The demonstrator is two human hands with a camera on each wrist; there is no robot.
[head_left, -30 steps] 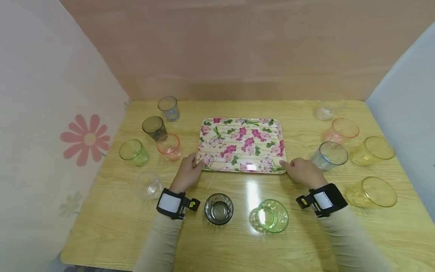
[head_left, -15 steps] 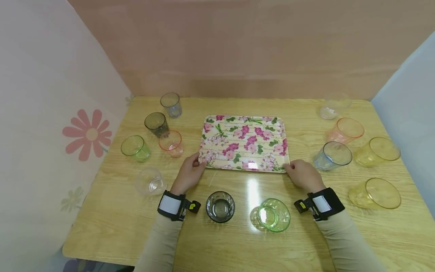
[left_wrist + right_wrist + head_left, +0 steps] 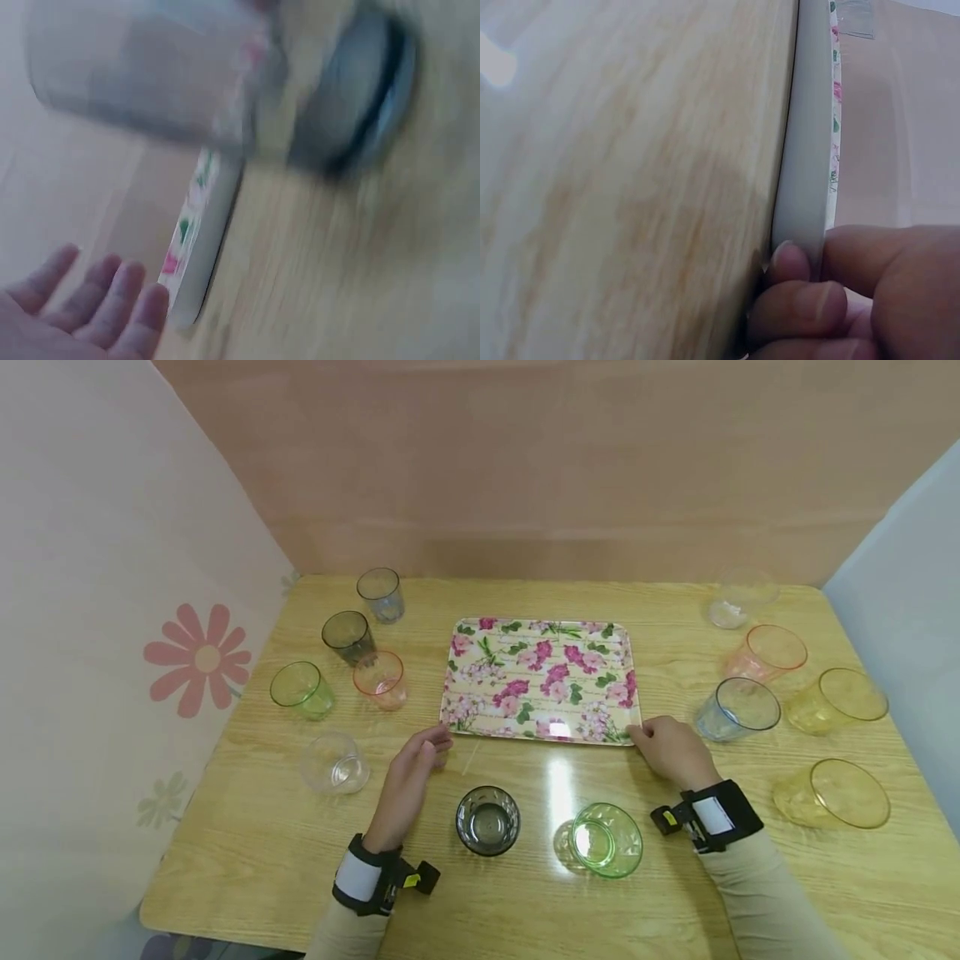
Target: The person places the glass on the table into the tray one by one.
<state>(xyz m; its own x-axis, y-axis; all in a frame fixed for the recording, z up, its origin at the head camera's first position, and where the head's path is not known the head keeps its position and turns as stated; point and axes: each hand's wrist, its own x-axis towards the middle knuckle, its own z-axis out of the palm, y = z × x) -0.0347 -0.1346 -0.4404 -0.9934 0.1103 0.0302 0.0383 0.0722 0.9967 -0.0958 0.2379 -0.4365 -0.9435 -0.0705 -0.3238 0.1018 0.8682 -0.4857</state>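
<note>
A floral rectangular tray [image 3: 540, 693] lies in the middle of the wooden table. My right hand [image 3: 677, 753] pinches its near right corner; in the right wrist view the thumb is over the rim and curled fingers [image 3: 795, 307] are at the pale underside. At the near left corner, my left hand [image 3: 408, 781] is off the tray with its fingers extended, holding nothing. In the left wrist view those spread fingers [image 3: 112, 300] show beside the tray's side wall [image 3: 206, 247]. A dark grey glass [image 3: 487, 822] and a green glass [image 3: 607, 841] stand between my forearms.
Several glasses stand on the left, including a green one [image 3: 302, 691], a red-rimmed one [image 3: 381, 681] and a clear one [image 3: 335, 764]. On the right are a blue glass [image 3: 737, 710], a pink one [image 3: 767, 653], two yellow ones [image 3: 832, 793] and a clear one [image 3: 741, 597].
My left hand has let go of the tray's near left corner, drawn back slightly towards me and straightened its fingers. The right hand keeps its pinch on the opposite corner.
</note>
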